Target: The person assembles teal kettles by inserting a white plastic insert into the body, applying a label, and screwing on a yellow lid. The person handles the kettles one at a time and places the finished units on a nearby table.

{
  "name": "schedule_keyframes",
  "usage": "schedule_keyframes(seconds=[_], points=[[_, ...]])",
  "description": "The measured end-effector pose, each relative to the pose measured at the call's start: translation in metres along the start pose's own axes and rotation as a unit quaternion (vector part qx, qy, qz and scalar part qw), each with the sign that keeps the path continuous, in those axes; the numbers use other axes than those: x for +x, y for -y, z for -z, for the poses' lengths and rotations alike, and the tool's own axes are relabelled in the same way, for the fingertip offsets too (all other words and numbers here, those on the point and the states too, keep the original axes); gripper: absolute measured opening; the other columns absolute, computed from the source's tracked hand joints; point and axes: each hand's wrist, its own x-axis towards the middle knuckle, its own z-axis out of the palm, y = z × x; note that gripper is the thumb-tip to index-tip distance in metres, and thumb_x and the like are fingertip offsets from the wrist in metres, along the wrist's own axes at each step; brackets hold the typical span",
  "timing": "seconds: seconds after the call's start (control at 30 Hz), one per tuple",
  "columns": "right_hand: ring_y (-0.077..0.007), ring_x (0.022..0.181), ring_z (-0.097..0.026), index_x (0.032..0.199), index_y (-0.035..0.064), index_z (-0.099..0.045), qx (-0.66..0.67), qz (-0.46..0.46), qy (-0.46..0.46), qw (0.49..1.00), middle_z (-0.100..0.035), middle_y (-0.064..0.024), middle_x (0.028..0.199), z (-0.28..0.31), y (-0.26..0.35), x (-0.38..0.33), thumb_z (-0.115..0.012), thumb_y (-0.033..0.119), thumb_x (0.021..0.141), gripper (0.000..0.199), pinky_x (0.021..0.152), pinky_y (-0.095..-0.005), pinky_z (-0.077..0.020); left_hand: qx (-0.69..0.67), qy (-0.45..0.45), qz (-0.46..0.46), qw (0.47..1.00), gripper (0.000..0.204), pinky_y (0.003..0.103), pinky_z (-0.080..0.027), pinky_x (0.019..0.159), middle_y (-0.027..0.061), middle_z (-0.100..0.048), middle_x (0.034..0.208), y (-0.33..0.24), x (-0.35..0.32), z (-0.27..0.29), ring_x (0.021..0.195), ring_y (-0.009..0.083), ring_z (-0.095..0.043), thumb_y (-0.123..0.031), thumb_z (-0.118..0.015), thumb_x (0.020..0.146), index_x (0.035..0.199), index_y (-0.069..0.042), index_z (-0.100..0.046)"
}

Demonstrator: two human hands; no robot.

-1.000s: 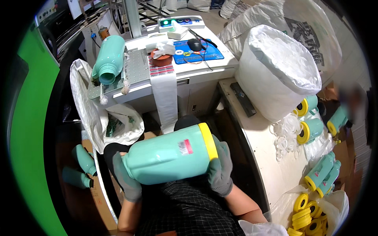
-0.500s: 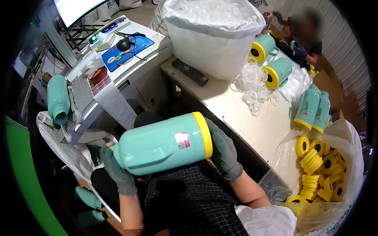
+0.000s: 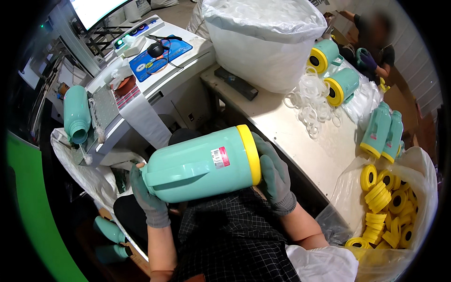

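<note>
Across my lap lies a teal plastic jug-like shell (image 3: 197,164) on its side, with a moulded handle, a small barcode label and a yellow ring base. My gloved left hand (image 3: 148,197) is wrapped round its narrow neck end. At the other end my gloved right hand (image 3: 275,181) cups the yellow base (image 3: 250,155), its fingers partly hidden behind it. The shell hangs between both hands, handle side toward me.
A clear bag of yellow rings (image 3: 376,202) stands at right. The white table (image 3: 300,145) holds loose translucent rings (image 3: 312,101), a big white sack (image 3: 263,51) and more teal shells (image 3: 345,84). Another teal shell (image 3: 76,113) lies by the machine at left. A person works at far right.
The shell has rolled between my hands, so its handle and label have turned upward. The whole view has shifted slightly.
</note>
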Motion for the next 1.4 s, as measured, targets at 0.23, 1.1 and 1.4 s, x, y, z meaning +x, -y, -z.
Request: schedule_keyframes(seconds=[0.23, 1.1, 1.4], points=[[-0.0234, 0.121, -0.057, 0.147, -0.0086, -0.048, -0.001, -0.055, -0.038, 0.998, -0.059, -0.0168, 0.127, -0.001, -0.008, -0.004, -0.064, 0.022, 0.100, 0.058, 0.109, -0.0350, -0.0425, -0.203, 0.012, 0.109, 0.973, 0.043, 0.037, -0.044, 0.107, 0.0112, -0.058, 0.129, 0.014, -0.001, -0.008, 0.121, 0.0225, -0.058, -0.029, -0.042, 0.110, 0.138, 0.001, -0.052], [-0.0201, 0.092, -0.065, 0.116, 0.0121, -0.063, 0.338, 0.064, -0.552, 0.759, -0.066, -0.0043, 0.105, 0.361, -0.066, 0.048, -0.064, 0.030, 0.101, 0.024, 0.086, -0.0350, -0.0553, -0.121, 0.163, 0.209, 0.957, 0.040, 0.027, -0.049, 0.089, 0.0107, -0.056, 0.132, -0.030, -0.015, -0.023, 0.106, 0.0149, -0.058, -0.012, -0.052, 0.104, 0.141, 0.003, -0.051], [-0.0124, 0.081, -0.064, 0.125, 0.0033, -0.066, -0.052, -0.077, -0.184, 0.979, -0.066, -0.0047, 0.102, 0.112, -0.101, 0.046, -0.062, 0.020, 0.103, 0.027, 0.075, -0.0278, -0.0549, -0.160, 0.196, 0.289, 0.923, 0.040, 0.028, -0.053, 0.070, 0.0045, -0.063, 0.102, -0.009, -0.035, -0.007, 0.082, 0.0124, -0.061, -0.018, -0.063, 0.102, 0.137, -0.003, -0.055]])
